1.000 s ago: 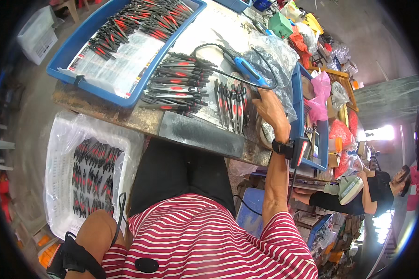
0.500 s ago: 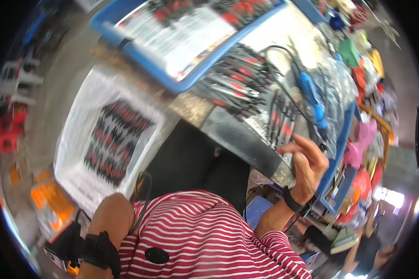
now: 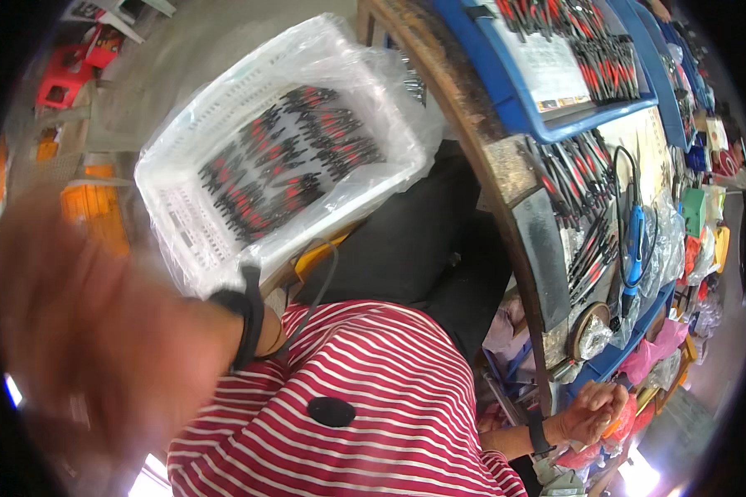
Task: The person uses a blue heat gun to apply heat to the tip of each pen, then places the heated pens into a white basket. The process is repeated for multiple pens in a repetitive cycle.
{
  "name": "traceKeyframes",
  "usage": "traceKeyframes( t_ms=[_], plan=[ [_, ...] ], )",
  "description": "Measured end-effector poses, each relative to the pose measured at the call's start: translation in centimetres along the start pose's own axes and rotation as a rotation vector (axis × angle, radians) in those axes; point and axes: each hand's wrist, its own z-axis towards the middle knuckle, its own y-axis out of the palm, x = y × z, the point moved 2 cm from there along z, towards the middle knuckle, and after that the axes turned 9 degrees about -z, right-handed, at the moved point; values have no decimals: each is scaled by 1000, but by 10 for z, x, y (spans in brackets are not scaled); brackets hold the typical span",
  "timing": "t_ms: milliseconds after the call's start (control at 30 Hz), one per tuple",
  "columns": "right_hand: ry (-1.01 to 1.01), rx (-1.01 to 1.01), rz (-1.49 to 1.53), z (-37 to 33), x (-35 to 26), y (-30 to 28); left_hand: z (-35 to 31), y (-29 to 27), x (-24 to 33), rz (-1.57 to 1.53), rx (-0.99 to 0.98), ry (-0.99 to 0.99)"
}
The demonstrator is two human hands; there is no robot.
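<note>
My left hand [image 3: 99, 331] is raised close to the camera at the left. Motion smears its fingers, so what it holds, if anything, cannot be made out. A lined white crate [image 3: 182, 228] is the nearest container to it, with rows of slim black-and-red pieces [image 3: 261, 178] inside. My right hand [image 3: 593, 412] is beyond the bench's near right corner, its fingers curled together; whatever may be inside them is hidden. More black-and-red pieces [image 3: 576, 170] lie heaped on the bench [image 3: 506, 170], and a few [image 3: 593, 257] lie side by side closer to me.
A blue tray [image 3: 555, 131] at the far side carries bundled pieces and a printed sheet. On the bench are a blue-handled corded tool [image 3: 635, 248], clear plastic bags and a small round dish [image 3: 590, 331]. Red stools [image 3: 66, 74] and an orange crate [image 3: 95, 211] stand left.
The view has swung left, bringing the white crate to the middle. My left hand has come up close to the camera. My right hand has moved off the bench pieces and its fingers have curled.
</note>
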Motion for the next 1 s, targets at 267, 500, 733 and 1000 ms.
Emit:
traceKeyframes(
  t_ms=[267, 500, 733, 1000],
  plan=[
    [207, -17, -256, 5, 33, 67, -41, -126, -139, 614, 205, -651],
    [638, -258, -270, 4, 76, 112, -138, -218, -223, 891, 46, -983],
    [852, -214, -522, -17, 162, 100, -235, -278, -274, 1201, 47, -1034],
    [801, 174, -476, -49, 206, 81, -288, -304, -286, 1233, 158, -1147]
  ],
)
